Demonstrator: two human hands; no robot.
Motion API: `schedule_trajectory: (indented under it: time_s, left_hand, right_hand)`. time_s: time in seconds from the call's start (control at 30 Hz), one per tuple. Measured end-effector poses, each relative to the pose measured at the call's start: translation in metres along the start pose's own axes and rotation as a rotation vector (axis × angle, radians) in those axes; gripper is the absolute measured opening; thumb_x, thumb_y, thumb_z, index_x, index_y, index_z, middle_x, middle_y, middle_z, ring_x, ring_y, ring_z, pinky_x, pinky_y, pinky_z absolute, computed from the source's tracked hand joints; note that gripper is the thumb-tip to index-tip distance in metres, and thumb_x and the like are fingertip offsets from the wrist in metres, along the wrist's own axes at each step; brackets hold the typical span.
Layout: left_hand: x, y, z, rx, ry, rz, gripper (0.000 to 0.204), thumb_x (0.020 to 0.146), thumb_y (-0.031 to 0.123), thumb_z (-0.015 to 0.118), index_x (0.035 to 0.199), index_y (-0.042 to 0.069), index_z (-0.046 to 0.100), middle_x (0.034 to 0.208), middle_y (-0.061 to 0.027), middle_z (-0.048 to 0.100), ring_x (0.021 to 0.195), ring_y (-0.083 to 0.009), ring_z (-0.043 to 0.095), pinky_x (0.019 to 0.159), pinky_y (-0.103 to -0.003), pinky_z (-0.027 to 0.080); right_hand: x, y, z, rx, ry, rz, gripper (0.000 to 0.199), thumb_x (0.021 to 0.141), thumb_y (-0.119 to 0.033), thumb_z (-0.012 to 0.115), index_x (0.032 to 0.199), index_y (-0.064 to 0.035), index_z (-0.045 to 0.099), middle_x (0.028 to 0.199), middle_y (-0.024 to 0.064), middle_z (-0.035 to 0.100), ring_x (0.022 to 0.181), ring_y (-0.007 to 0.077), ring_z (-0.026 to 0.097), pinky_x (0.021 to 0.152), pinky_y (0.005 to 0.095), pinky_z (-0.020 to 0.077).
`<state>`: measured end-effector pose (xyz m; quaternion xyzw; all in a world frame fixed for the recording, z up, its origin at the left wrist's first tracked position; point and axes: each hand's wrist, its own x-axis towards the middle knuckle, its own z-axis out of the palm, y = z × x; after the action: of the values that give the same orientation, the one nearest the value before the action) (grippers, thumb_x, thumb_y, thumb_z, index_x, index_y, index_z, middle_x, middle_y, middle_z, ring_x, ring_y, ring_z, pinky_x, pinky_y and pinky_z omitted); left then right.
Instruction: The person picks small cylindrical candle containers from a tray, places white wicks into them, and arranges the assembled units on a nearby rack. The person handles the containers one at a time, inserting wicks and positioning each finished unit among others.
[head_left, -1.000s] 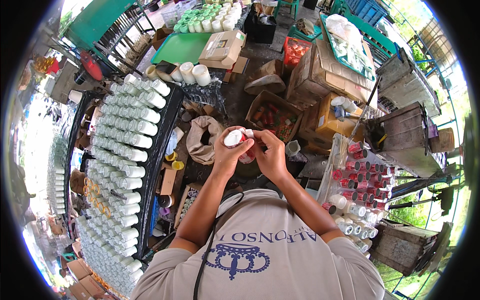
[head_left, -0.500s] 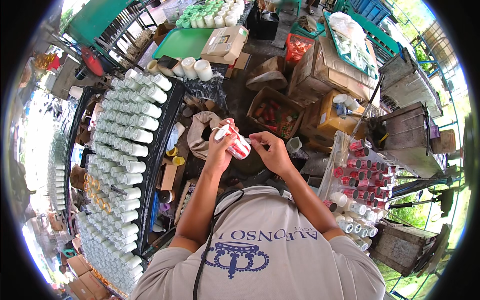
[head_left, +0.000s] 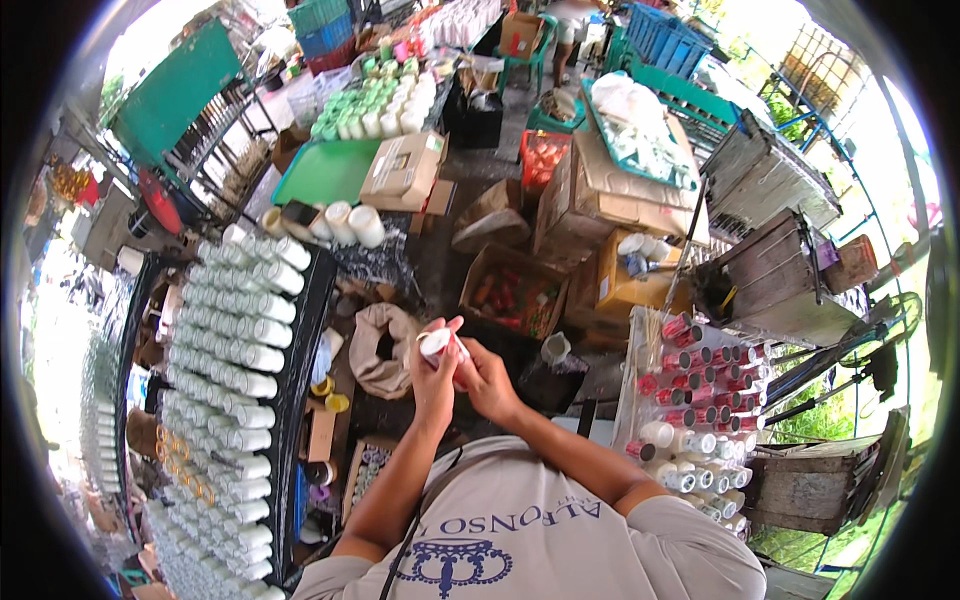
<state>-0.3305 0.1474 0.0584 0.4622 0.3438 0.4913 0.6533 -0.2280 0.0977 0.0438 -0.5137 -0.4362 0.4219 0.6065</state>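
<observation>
While left hand [head_left: 432,378] grips small white bottle [head_left: 437,345], now raised upright vs half second ago, right hand [head_left: 490,380] pinches red label; wrapping likely underway.

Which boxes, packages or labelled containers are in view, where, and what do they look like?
Small jar: between left hand and right hand, white with red band.
Closed carton: upper middle, beside a green tray, tan, rectangular.
Open carton: ahead of the hands, brown, red items inside.
White bottles: left, laid in rows on a dark rack.
Red-capped jars: right, in a clear tray.
</observation>
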Motion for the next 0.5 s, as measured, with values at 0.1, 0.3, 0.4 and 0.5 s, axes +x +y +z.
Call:
schedule_trajectory:
  time_s: [0.1,0.3,0.4,0.5]
  left_hand:
    - [-0.002,0.0,0.007,0.023,-0.041,0.05,0.035,0.108,0.021,0.062,0.136,0.002,0.057,0.137,-0.0173,0.069,0.107,-0.0124,0.065,0.095,-0.027,0.051]
    - [0.001,0.011,0.011,0.039,-0.098,0.13,0.022,0.106,0.015,0.061,0.123,-0.001,0.061,0.124,-0.0171,0.074,0.107,-0.0167,0.069,0.097,-0.031,0.053]
    - [0.003,0.002,0.006,0.019,-0.109,0.117,0.022,0.107,0.014,0.06,0.122,-0.002,0.063,0.125,-0.0181,0.073,0.111,-0.0184,0.069,0.1,-0.033,0.053]
    - [0.007,0.003,-0.001,0.036,-0.127,0.138,0.021,0.107,0.013,0.059,0.121,-0.002,0.064,0.127,-0.0184,0.073,0.113,-0.0194,0.068,0.102,-0.034,0.052]
  right_hand:
    - [-0.009,-0.017,0.005,0.104,0.06,0.017,0.031,0.111,-0.022,0.056,0.132,0.0011,0.063,0.099,0.0049,0.068,0.087,0.0096,0.06,0.076,0.0277,0.0516]
    - [-0.008,-0.014,0.005,0.117,0.093,-0.011,0.031,0.114,-0.024,0.052,0.127,0.0007,0.065,0.099,0.0014,0.066,0.087,0.0076,0.057,0.077,0.026,0.0502]
    - [-0.008,-0.013,0.0,0.159,0.037,0.105,0.035,0.117,-0.029,0.044,0.123,-0.0013,0.063,0.097,-0.0031,0.06,0.085,0.0057,0.052,0.075,0.0257,0.0482]
    - [0.001,-0.002,-0.001,0.148,0.022,0.036,0.033,0.117,-0.029,0.044,0.119,-0.0026,0.064,0.096,-0.0045,0.058,0.086,0.0051,0.05,0.076,0.0239,0.046]
